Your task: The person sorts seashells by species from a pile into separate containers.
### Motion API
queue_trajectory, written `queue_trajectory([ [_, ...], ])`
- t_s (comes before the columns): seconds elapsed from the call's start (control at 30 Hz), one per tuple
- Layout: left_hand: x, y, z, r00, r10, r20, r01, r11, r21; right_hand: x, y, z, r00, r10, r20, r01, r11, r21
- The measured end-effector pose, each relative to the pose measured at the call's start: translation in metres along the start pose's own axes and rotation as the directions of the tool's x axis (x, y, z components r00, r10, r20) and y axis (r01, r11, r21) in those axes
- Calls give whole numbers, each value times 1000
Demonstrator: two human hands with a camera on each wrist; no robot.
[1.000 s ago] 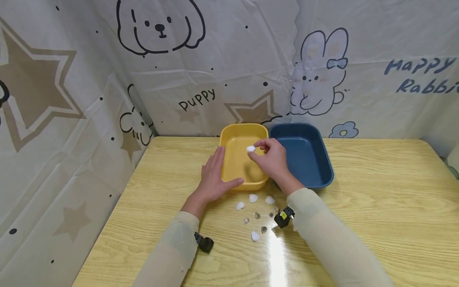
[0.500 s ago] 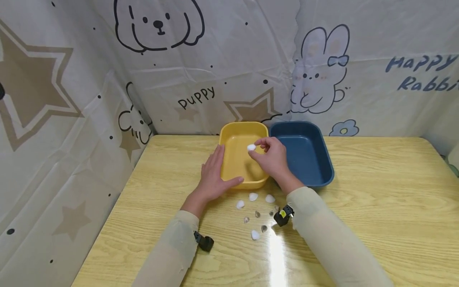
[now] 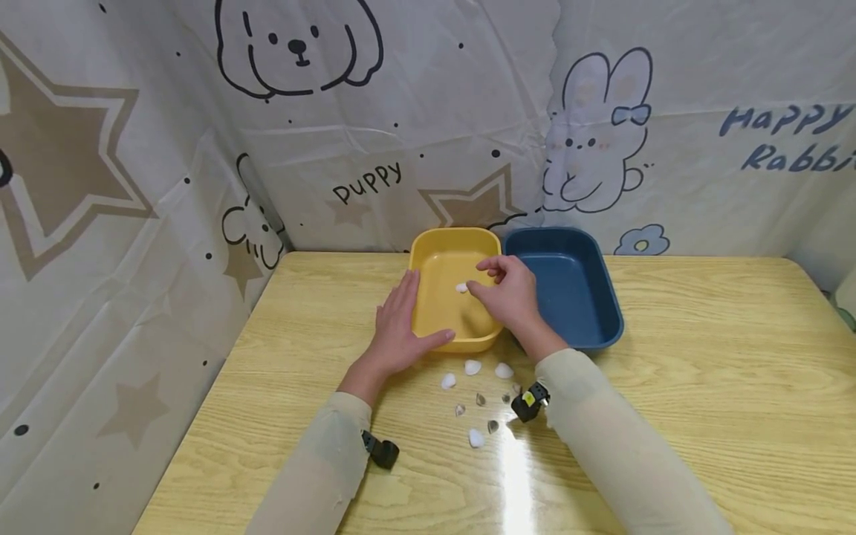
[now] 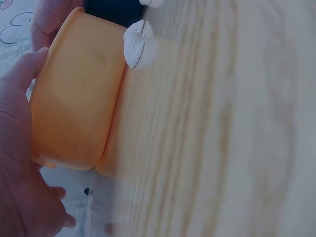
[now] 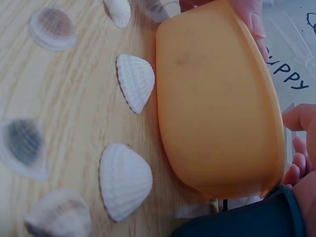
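Over the yellow plastic bin [image 3: 436, 308], my right hand [image 3: 510, 296] has its thumb and index finger spread apart. A white seashell [image 3: 461, 287] is just beyond the thumb tip, inside the bin's outline; whether it touches the bin floor I cannot tell. My left hand [image 3: 399, 332] rests on the same bin, straight fingers along the left side and thumb on the front rim. In front of the bin lie several white ribbed shells [image 5: 126, 181] and smaller grey-brown shells [image 5: 23, 147]. The left wrist view has one white shell [image 4: 138, 44] close to the bin's wall.
A dark blue bin [image 3: 568, 301] stands directly right of the yellow one. Both are near the back edge of a wood-grain table [image 3: 722, 357]. A printed cloth [image 3: 374, 141] hangs behind and at the left.
Earlier the right thumb and index finger pinched the white shell; now they are apart and the shell sits slightly lower in the head view. The left hand has not moved.
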State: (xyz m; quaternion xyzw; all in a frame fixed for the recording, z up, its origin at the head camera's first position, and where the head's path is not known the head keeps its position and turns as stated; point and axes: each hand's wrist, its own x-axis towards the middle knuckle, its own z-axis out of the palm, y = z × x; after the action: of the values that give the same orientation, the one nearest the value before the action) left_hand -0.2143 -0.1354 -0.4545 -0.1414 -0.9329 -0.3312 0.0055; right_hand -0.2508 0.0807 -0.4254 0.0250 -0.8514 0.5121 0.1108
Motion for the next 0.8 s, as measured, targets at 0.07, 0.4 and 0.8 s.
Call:
queue_trajectory([
  [0.07, 0, 1, 0, 1000, -4, 1, 4, 1000, 1, 0, 0, -1, 1000, 8, -2, -8, 1000, 6],
  [0.4, 0, 1, 2, 1000, -4, -1, 4, 1000, 2, -5, -2, -12, 999, -19, -27, 20, 999, 36],
  [0.8, 0, 0, 2, 1000, -16, -5, 16, 1000, -3, -21, -7, -28, 996, -92, 3, 91, 996, 24],
])
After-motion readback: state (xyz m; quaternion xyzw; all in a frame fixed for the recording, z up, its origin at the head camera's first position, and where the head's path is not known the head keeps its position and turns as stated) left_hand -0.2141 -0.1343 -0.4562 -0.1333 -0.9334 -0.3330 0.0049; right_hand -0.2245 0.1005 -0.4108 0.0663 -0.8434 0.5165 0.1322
